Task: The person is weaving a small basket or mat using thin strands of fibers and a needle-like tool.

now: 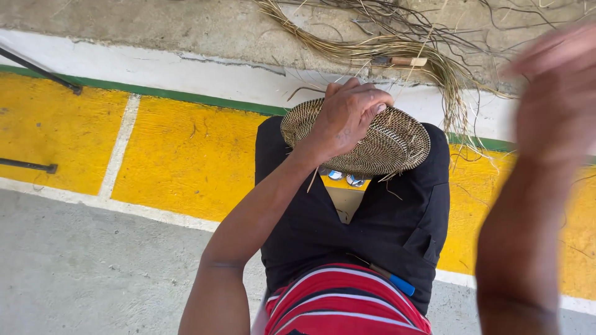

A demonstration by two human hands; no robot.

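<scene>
Gripping w/ my left hand (345,119): fingers curled over top of one woven basket (379,144), resting on my knees, pressed under palm. One grass bundle (397,49) on floor beyond, one tool w/ wood handle (400,61) in it. Right hand (554,93) raised, blurred, well apart; can't tell its grip.

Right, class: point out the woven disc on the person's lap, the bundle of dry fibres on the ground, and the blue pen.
woven disc (397,146), head view, bare right part of its weave.
bundle of dry fibres (347,51), head view, thick middle of the strands.
blue pen (402,285), head view, its blue end.
</scene>
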